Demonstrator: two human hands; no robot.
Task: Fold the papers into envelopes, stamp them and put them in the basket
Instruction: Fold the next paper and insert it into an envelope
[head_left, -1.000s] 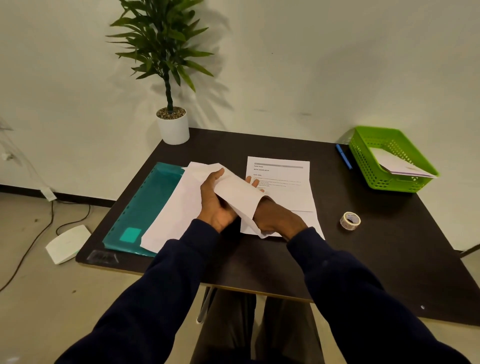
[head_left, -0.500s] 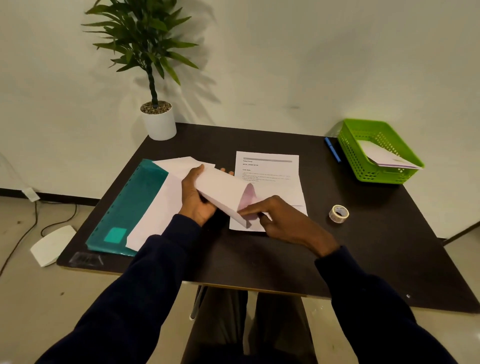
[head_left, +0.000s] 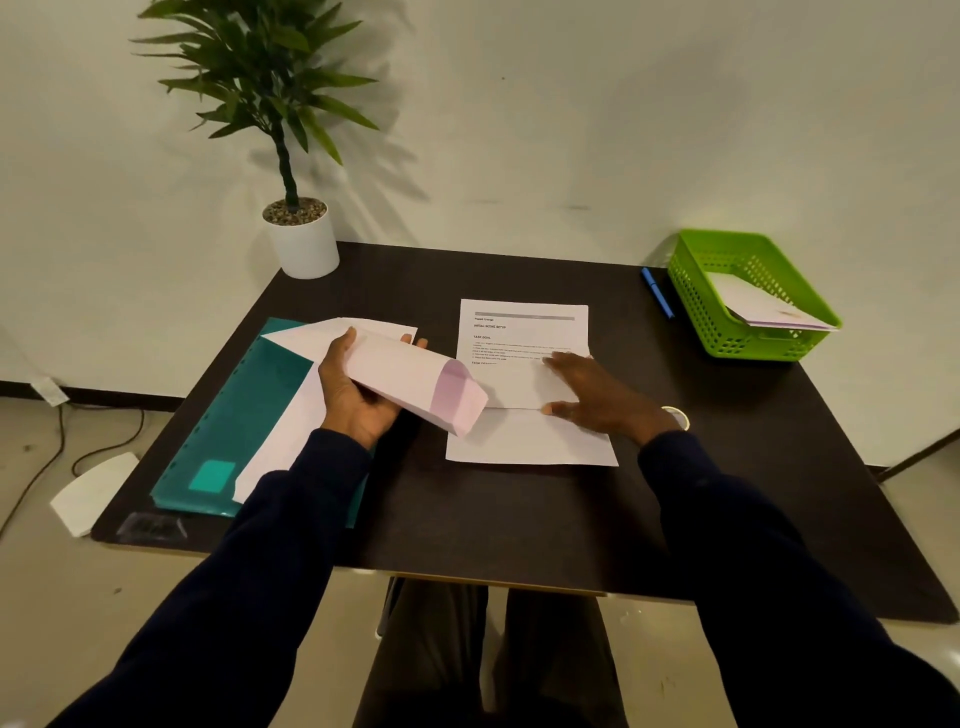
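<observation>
My left hand (head_left: 358, 395) grips a white envelope (head_left: 415, 379) above the table, its open end with a pinkish inside pointing right. My right hand (head_left: 592, 395) lies flat with straight fingers on a folded printed sheet (head_left: 524, 343) in the middle of the dark table (head_left: 519, 525). More white sheets (head_left: 275, 441) lie on a teal folder (head_left: 249, 415) at the left. The green basket (head_left: 701, 312) stands at the far right and holds one white envelope (head_left: 763, 306).
A roll of clear tape (head_left: 678, 415) peeks out behind my right wrist. A blue pen (head_left: 657, 293) lies left of the basket. A potted plant (head_left: 301, 234) stands at the far left corner by the wall. Cables and a white device lie on the floor at left.
My right hand has left the envelope's open end and moved right onto the printed sheet. My left hand still holds the envelope, now raised with its opening showing.
</observation>
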